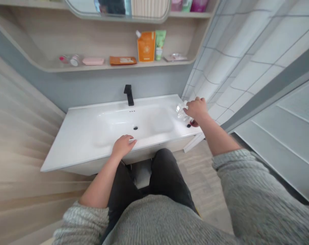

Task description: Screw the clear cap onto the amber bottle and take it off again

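A wide white washbasin [80,136] fills the middle of the scene, its shallow bowl sunk in the centre with a small drain [135,128] at the bottom and flat ledges running out to the left and right. Behind it, along the far wall, a long pale wooden shelf [113,66] curves round at both ends, and above that the lower edge of a mirror [118,10] shows. To the right a white tiled wall [246,51] runs back toward the basin's far right corner. At the far edge of the basin, in the middle, stands a black tap [129,94]. On the shelf an orange pouch [146,46] stands upright with a green tube [159,44] just beside it on the right; an orange flat packet [122,60] and a pink soap-like block [93,61] lie further left. The left hand [123,145] rests palm down on the near rim of the basin, fingers loosely spread and holding nothing. The right hand [196,109] is over the right ledge, fingers curled around a clear, crinkled plastic-looking item [181,110] that sits at the far right of the basin; whether it is lifted off the ledge cannot be told. Just near of that hand, a small dark round thing [189,126] lies on the ledge.
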Available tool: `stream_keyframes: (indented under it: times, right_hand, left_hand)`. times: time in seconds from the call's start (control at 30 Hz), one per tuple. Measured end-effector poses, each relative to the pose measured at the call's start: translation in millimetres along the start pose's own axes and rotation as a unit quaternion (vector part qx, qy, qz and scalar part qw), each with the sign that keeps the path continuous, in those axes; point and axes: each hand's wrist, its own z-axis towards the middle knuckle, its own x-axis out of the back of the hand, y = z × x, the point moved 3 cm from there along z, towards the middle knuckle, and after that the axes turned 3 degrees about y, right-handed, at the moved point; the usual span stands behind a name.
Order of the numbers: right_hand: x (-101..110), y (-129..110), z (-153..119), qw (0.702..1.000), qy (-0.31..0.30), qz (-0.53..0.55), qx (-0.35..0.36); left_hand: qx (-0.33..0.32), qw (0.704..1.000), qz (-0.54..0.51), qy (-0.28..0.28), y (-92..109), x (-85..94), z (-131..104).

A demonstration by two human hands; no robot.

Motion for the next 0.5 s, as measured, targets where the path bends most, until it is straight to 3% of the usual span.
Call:
stream_keyframes:
  times: [0.13, 0.23, 0.37, 0.5]
  right_hand:
    - [-15, -14, 31, 0.990, -0.120, -0.076, -0.010]
    - [-21, -20, 39, 0.980, -0.171, -0.104, -0.021]
    - [-21, -24, 40, 0.973, -0.202, -0.103, -0.038]
    - [-12, -44, 33, 0.981, -0.179, -0.075, 0.000]
  left_hand:
    - [0.015, 1.000, 0.003, -0.005, 2, 0.4, 0]
    - [0.016, 1.000, -0.004, -0.003, 2, 0.7, 0]
    - [0.021, 1.000, -0.002, -0.006, 2, 0.5, 1]
    - [0.028, 1.000, 0.005, -0.011, 4, 1.3, 2]
